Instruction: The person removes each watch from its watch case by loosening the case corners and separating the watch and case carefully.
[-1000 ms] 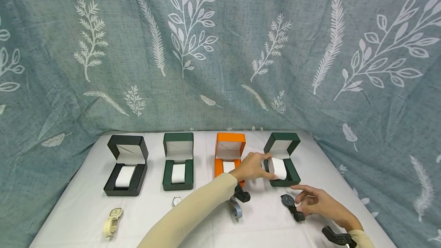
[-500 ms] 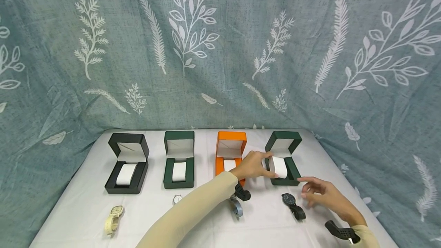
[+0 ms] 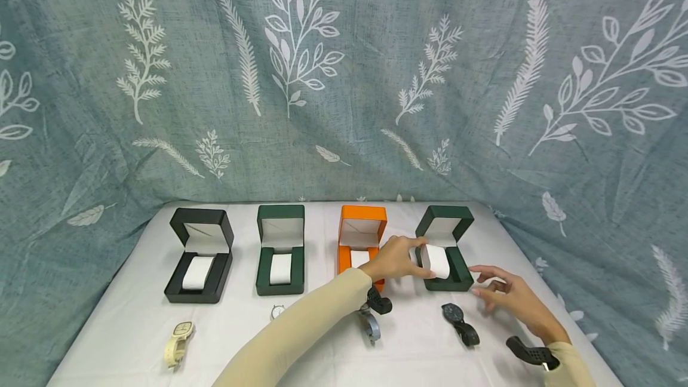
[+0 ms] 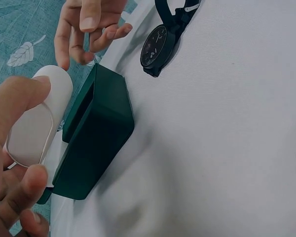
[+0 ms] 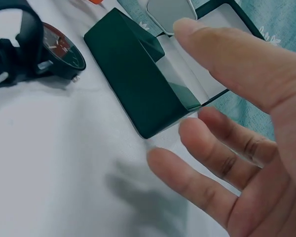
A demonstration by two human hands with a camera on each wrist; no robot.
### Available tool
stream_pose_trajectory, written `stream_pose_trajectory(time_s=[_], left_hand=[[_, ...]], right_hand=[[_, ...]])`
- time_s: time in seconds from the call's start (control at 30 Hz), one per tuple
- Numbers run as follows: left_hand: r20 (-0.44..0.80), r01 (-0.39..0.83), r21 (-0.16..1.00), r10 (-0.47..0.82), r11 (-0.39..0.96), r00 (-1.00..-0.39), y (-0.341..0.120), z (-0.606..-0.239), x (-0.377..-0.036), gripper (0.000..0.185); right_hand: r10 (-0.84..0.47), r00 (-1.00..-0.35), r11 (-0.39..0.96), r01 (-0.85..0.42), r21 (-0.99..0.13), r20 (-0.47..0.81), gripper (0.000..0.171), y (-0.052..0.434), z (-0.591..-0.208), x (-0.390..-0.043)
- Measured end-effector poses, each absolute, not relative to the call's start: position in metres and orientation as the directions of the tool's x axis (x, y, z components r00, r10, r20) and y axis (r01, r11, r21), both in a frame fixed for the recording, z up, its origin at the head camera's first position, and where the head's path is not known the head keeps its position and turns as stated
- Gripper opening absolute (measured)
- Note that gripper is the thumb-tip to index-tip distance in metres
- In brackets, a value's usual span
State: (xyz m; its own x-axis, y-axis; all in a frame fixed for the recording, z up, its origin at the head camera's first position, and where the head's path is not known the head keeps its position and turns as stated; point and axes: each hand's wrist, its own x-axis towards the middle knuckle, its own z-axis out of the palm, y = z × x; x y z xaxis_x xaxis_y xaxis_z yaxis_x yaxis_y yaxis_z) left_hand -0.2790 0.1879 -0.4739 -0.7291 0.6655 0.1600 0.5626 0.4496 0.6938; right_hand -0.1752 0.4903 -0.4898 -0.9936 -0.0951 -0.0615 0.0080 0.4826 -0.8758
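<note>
My left hand (image 3: 396, 258) pinches a white watch cushion (image 3: 438, 261) between thumb and fingers. The cushion is raised and tilted over the right-hand green watch box (image 3: 462, 278), whose lid stands up. In the left wrist view the thumb lies on the cushion's (image 4: 32, 133) edge above the box (image 4: 96, 138). My right hand (image 3: 518, 300) hovers at the box's front right corner with its fingers loosely spread, nothing in them; the right wrist view shows the fingertips close to the box (image 5: 138, 74). A black watch (image 3: 460, 324) lies on the table just in front.
Further left stand an orange watch box (image 3: 362, 212), another green box (image 3: 280, 212) and a black box (image 3: 197, 295), all open with white cushions. A cream watch (image 3: 178, 342), a blue-strapped watch (image 3: 371, 326) and a partly hidden watch (image 3: 277, 311) lie in front.
My right hand has moved away from the black watch, up and to the right toward the green box's corner. The left hand keeps its hold on the cushion with little movement.
</note>
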Motion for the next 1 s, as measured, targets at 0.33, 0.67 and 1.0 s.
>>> stream_pose_trajectory(time_s=[0.33, 0.67, 1.0], left_hand=[[0.152, 0.553, 0.700, 0.662, 0.453, -0.734, 0.189, -0.474, -0.278, 0.083], [0.174, 0.576, 0.690, 0.673, 0.438, -0.719, 0.190, -0.477, -0.279, 0.083], [0.171, 0.575, 0.688, 0.672, 0.442, -0.720, 0.190, -0.478, -0.279, 0.083]], right_hand=[[-0.066, -0.993, 0.498, 0.049, -0.866, -0.094, 0.066, 0.495, -0.491, -0.187], [-0.063, -0.991, 0.500, 0.071, -0.863, -0.118, 0.068, 0.494, -0.502, -0.202], [-0.090, -0.988, 0.512, 0.065, -0.857, -0.128, 0.067, 0.492, -0.502, -0.210]])
